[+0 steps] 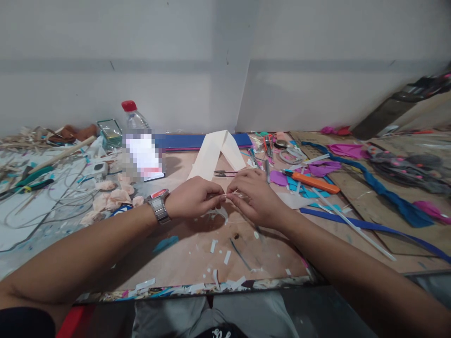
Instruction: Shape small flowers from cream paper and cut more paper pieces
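Note:
My left hand (pixel 195 195), with a metal watch (pixel 160 206) on its wrist, is closed in a pinch. Facing it, fingertips nearly touching, my right hand (pixel 253 197) pinches too. Between them runs a thin pale strip (pixel 229 194), too small to make out fully. Just beyond the fingers lies a pair of small scissors (pixel 225 173). Behind these, a folded cream paper strip (pixel 211 149) rises in an arch from the table. Below the hands a curl of translucent material (pixel 220 215) rests on the tabletop.
A lit phone (pixel 144 157) leans against a red-capped bottle (pixel 130 110). Left are green-handled pliers (pixel 35 178) and peach crumpled pieces (pixel 112 199). An orange cutter (pixel 313 181), blue strips (pixel 373 183) and a white stick (pixel 355 227) lie right. Paper scraps (pixel 227 257) litter the front edge.

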{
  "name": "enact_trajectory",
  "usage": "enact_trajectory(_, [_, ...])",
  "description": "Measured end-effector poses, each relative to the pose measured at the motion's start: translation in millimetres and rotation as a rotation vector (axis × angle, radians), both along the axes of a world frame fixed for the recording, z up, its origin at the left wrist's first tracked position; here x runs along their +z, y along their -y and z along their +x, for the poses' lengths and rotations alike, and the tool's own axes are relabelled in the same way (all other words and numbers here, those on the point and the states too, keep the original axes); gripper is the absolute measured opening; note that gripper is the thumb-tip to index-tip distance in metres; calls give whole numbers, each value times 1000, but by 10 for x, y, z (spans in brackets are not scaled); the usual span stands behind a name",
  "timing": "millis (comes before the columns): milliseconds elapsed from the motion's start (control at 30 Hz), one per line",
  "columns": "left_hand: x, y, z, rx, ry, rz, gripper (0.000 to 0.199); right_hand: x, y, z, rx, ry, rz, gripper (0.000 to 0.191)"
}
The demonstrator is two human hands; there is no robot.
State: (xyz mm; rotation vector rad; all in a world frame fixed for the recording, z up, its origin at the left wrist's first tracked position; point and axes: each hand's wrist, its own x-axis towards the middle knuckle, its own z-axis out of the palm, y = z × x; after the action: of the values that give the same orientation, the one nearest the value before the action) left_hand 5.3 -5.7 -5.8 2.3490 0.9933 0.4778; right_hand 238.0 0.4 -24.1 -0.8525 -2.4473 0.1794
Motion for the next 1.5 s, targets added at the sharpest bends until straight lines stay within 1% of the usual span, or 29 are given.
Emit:
enact_trajectory(167, [-8, -7, 5, 21, -21, -54, 32, 15, 25, -17, -3, 33, -14, 13])
enact_trajectory(333, [-6, -16, 2, 12, -2, -194, 37, 1, 16, -16, -13, 22, -5, 10])
enact_trajectory(467, [-6, -22, 2, 19, 4, -191, 41, -5, 4, -9, 22, 6, -2, 13])
enact_trajectory(567, [4, -24, -2, 20, 11, -234, 37, -3, 4, -8, 21, 6, 27, 12])
enact_trajectory(700, [32, -34, -14, -5, 21, -329, 32, -15, -2, 4, -5, -13, 39, 12])
enact_trajectory(867, [47, -49, -15, -36, 25, -376, 36, -34, -1, 15, 40, -30, 58, 13])
enact_trajectory(1000, [27, -55, -20, -60, 109, -535, 33, -28, -1, 10, 40, -56, 104, 15])
enact_trajectory(1200, [-19, -66, -35, -97, 243, -823, 36, -62, -24, 18, 68, -138, 157, 8])
enact_trajectory(1333, [-32, -77, -38, -103, 295, -892, 37, -59, -25, 29, 90, -144, 187, 7])
enact_trajectory(1500, [-3, -84, -43, -124, 306, -939, 33, -36, -20, 27, 104, -136, 206, 8])
